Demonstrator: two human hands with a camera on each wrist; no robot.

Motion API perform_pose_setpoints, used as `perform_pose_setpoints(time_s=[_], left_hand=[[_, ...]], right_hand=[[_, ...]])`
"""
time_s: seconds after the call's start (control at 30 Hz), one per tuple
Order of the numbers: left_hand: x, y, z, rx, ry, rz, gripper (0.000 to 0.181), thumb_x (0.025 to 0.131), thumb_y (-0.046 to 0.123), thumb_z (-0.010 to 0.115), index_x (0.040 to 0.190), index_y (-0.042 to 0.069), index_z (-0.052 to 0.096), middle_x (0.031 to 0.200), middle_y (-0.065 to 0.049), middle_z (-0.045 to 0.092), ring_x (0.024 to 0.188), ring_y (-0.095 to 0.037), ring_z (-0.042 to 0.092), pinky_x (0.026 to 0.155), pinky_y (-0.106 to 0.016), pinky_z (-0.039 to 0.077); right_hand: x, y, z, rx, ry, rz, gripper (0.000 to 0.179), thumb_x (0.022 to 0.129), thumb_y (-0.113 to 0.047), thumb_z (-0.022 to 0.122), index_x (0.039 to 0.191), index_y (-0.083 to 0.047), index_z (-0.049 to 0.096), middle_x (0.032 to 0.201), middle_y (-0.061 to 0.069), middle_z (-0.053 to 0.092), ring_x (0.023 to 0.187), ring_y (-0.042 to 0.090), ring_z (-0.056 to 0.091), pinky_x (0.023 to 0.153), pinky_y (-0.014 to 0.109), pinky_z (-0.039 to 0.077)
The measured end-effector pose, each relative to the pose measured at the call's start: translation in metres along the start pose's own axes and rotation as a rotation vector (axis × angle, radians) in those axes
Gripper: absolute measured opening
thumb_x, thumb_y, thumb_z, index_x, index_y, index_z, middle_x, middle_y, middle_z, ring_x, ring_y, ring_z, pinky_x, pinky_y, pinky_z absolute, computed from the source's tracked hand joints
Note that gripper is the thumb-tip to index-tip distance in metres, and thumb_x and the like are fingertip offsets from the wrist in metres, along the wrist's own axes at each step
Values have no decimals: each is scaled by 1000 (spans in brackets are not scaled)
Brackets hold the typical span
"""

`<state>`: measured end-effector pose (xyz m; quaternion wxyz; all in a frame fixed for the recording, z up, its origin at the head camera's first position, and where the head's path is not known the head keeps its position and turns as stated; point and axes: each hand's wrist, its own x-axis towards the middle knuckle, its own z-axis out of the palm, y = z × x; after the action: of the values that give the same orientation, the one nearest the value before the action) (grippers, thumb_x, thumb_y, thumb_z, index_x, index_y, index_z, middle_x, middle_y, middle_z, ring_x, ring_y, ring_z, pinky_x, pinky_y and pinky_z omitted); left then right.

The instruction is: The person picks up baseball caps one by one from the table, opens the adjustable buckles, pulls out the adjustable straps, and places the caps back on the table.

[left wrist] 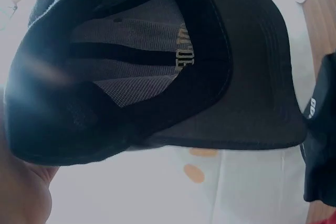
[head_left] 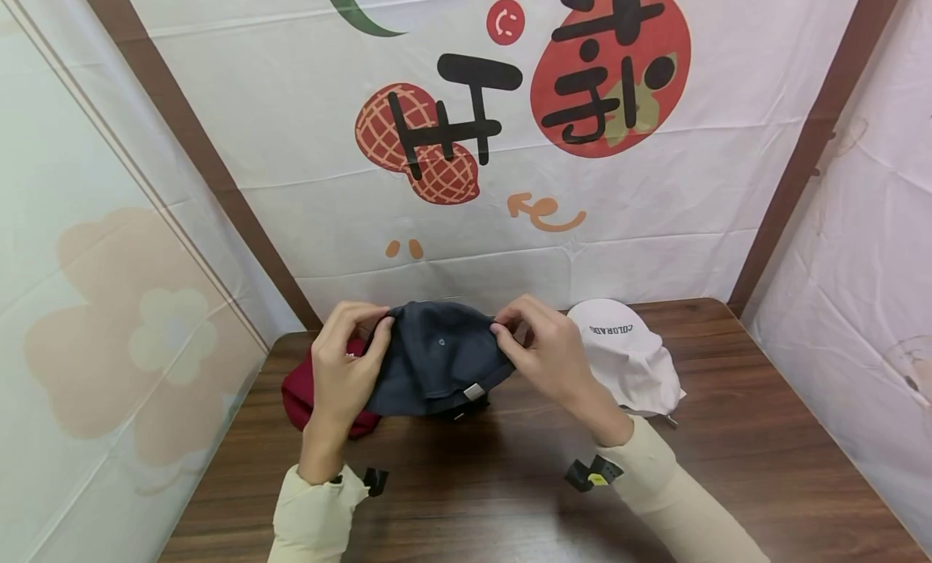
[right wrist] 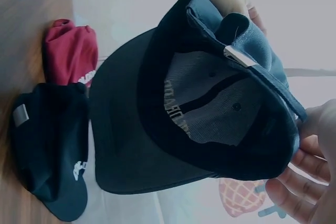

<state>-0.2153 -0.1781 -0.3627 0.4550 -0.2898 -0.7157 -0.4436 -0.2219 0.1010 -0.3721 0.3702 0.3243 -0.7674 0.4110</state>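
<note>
Both hands hold a dark navy baseball cap (head_left: 437, 357) raised over the table. My left hand (head_left: 341, 373) pinches its edge on the left between thumb and fingers. On the opposite side, my right hand (head_left: 549, 349) pinches the other edge. From the wrists, the cap's underside shows: the brim (left wrist: 257, 72), the mesh-like lining with lettering showing through, and a back strap with a metal buckle (right wrist: 239, 56). A black cap (right wrist: 50, 140) with white lettering lies beyond it in the right wrist view, mostly hidden by the navy cap in the head view.
A dark red cap (head_left: 298, 393) lies on the left of the brown wooden table (head_left: 495, 498), partly behind my left hand. To the right is a white cap (head_left: 619, 353) with "COLORADO" lettering. Printed cloth sheets (head_left: 291, 223) hang around the back and sides.
</note>
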Motion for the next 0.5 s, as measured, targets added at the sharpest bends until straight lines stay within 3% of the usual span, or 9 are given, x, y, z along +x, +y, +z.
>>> perform_pose_setpoints(time_s=[0.23,0.5], left_hand=[[4,7,13,-23,-37,-40,21,88,-12,78,106,-1,76,99,-15,72,79,-10,61,73,-14,50],[4,11,29,-55,-128,-140,19,94,-5,76,110,4,76,97,-11,69,72,-10,61,61,-11,47]], right_hand=[[1,0,-18,5,36,17,9,92,-5,78,93,-11,71,85,0,71,65,8,60,56,23,50],[-2,-2,-37,42,47,99,11,91,-2,78,93,-10,71,84,0,68,69,8,59,57,25,51]])
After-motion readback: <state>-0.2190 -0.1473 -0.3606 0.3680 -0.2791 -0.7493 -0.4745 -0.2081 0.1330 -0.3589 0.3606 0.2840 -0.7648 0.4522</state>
